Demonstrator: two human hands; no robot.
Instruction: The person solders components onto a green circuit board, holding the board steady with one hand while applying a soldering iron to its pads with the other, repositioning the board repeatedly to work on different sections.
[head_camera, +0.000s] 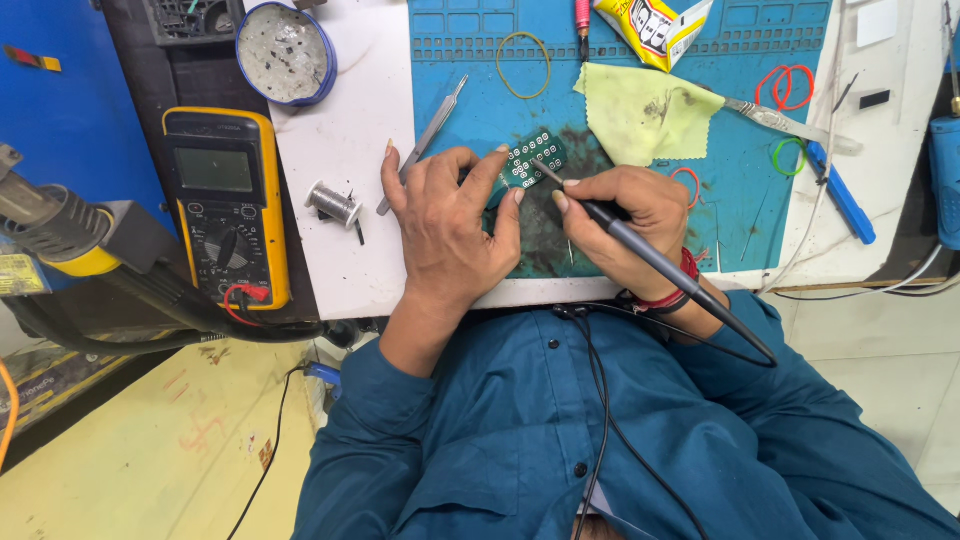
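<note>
Yellow-cased multimeter (228, 205) lies at the far left, its screen blank; just right of it a small solder spool (334, 204) and steel tweezers (424, 143) rest on the white bench; the left hand (449, 215) pinches a small green circuit board (531, 160) by its edge over the blue work mat (740, 190); the right hand (630, 225) grips a dark soldering iron (640, 250) like a pen, tip touching the board; beyond, a yellow cloth (645, 115), and a yellow tube-shaped packet (655, 28) with black-and-white lettering at the mat's top edge.
</note>
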